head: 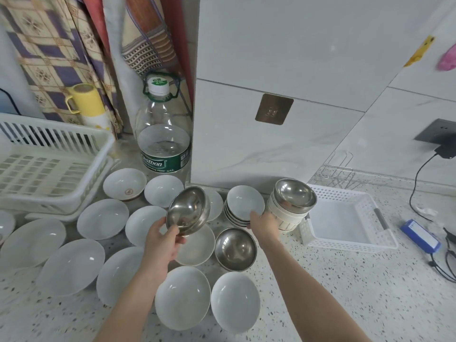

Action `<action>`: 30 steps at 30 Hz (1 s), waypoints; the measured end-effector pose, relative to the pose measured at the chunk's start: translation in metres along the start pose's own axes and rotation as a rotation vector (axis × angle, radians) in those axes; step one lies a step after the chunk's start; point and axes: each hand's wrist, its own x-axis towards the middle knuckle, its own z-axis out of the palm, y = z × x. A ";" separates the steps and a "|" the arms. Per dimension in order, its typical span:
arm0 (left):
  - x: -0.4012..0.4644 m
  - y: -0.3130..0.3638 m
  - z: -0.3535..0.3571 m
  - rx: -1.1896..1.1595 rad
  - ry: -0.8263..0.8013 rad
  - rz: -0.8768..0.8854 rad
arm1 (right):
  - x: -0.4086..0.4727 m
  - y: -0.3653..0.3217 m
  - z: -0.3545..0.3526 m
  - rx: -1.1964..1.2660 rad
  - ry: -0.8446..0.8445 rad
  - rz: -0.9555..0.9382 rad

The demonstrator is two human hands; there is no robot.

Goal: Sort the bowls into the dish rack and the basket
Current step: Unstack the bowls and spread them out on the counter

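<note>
Steel bowl (pixel 188 209) lifted, tilted, above the white bowls (pixel 102 218) on the speckled counter (pixel 345 280).
Your left hand (pixel 164 239) pinches its rim; right hand (pixel 262 222) grips a cream stack (pixel 283 213), its fingers mostly hidden. Keep it level and carry it clear of neighbours to the empty basket (pixel 350 215); the dish rack (pixel 49 164) waits far left by tiled wall.

A large clear water bottle (pixel 163 134) with a green label stands at the far edge of the speckled counter (pixel 345 292), with a yellow mug (pixel 82 99) further left. At far right, a black plug (pixel 444 150) sits in a wall socket, its cable (pixel 417 183) trailing down near a blue box (pixel 419 236).
</note>
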 end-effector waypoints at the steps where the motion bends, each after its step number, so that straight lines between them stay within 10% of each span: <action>1: -0.003 -0.003 -0.004 -0.009 -0.005 -0.002 | 0.001 0.000 0.001 -0.012 0.015 0.009; 30: -0.071 -0.048 -0.028 0.062 0.016 -0.017 | -0.084 0.054 -0.047 0.399 0.167 -0.213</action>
